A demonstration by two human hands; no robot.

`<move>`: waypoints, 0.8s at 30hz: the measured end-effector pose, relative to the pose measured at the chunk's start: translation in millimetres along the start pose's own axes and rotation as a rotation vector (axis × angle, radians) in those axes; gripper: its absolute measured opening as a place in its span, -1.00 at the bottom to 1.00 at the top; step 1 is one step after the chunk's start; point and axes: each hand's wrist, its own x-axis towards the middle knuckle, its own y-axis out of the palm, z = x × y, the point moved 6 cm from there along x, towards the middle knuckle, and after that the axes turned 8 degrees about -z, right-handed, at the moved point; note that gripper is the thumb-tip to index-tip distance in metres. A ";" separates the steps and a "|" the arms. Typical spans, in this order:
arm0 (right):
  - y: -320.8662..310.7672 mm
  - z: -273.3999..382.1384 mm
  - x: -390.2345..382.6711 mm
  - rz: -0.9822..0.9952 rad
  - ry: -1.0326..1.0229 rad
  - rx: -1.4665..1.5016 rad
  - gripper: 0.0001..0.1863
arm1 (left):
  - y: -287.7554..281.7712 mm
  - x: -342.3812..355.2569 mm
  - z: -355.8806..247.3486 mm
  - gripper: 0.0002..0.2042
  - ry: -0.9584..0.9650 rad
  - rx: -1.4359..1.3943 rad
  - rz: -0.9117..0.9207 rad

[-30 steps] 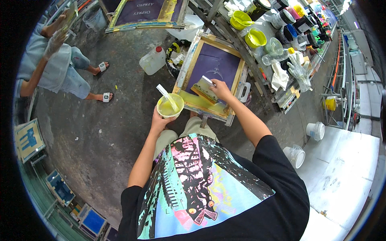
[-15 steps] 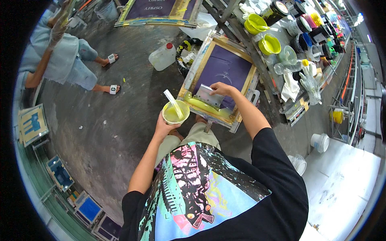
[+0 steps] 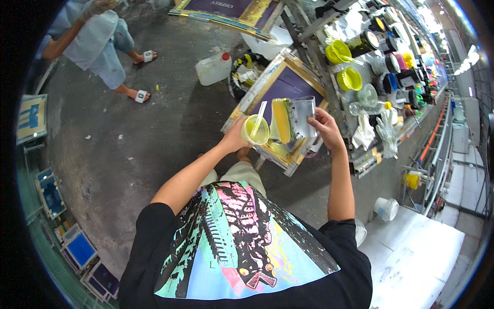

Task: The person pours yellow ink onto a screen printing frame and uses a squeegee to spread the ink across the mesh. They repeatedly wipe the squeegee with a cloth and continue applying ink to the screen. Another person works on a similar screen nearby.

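Here, the left hand (image 3: pixel 235 138) grips a small round plastic cup of yellow-green ink (image 3: pixel 256 130) with a white stirring stick (image 3: pixel 259 114), while the right hand (image 3: pixel 324 126) grasps a flat metal scoop coater (image 3: pixel 295 118) smeared yellow, both over a wood-framed purple printing screen (image 3: pixel 280 92). The stained grey concrete floor (image 3: pixel 139 149) spreads leftward; a bench (image 3: pixel 406 110) cluttered with ink tubs lines the right.
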 end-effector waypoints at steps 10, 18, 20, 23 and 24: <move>30.5 64.1 -140.4 -0.632 -0.467 -0.252 -0.54 | 55.0 30.9 -82.3 -0.01 -0.060 -0.411 0.128; 51.9 60.5 -159.5 -0.717 -0.619 -0.278 -0.43 | 34.8 32.5 -119.3 -0.04 -0.098 -0.541 -0.030; 52.7 57.1 -161.5 -0.717 -0.601 -0.317 -0.42 | 21.6 30.8 -127.4 -0.08 -0.091 -0.469 -0.077; 55.8 50.6 -158.6 -0.717 -0.653 -0.398 -0.46 | 9.7 29.5 -136.3 -0.13 -0.118 -0.478 -0.095; 58.4 48.6 -156.5 -0.722 -0.674 -0.408 -0.47 | 6.6 28.6 -136.4 -0.15 -0.136 -0.497 -0.094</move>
